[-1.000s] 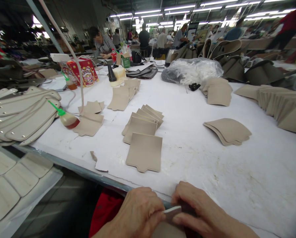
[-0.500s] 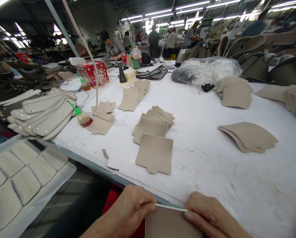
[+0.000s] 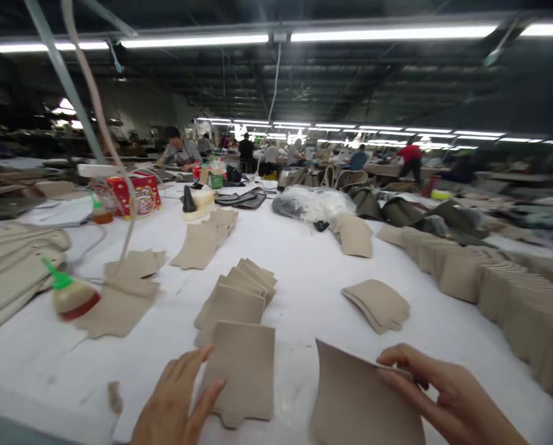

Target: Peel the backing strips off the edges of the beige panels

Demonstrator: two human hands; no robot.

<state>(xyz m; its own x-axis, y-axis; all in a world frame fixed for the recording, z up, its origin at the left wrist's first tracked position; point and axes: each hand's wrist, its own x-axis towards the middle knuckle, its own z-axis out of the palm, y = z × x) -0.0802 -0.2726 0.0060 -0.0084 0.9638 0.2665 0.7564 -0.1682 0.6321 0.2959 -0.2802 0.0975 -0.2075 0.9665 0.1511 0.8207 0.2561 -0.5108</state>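
Note:
Between the thumb and fingers of my right hand (image 3: 438,389) is a beige leather piece (image 3: 359,395), pinched at its upper edge and held up over the white table (image 3: 299,296). My left hand (image 3: 178,395) has its fingers apart, with the thumb at the left edge of another beige leather panel (image 3: 243,371) that has a small tab on its near side. Whether the thumb touches that panel I cannot tell. Behind it fans a pile of similar panels (image 3: 234,300). A pair of stacked pieces (image 3: 378,303) rests beyond my right hand.
A green-tipped glue bottle (image 3: 75,300) leans at the left over more leather pieces (image 3: 123,306). Long rows of beige pieces (image 3: 503,284) line the right side. Farther back are a red box (image 3: 139,193) and a clear plastic bag (image 3: 313,203). Several people work in the background.
The leather piece has gone from both hands at the table edge to my right hand alone, over the table. My left hand has let go and reached forward. The view has tilted up and turned right.

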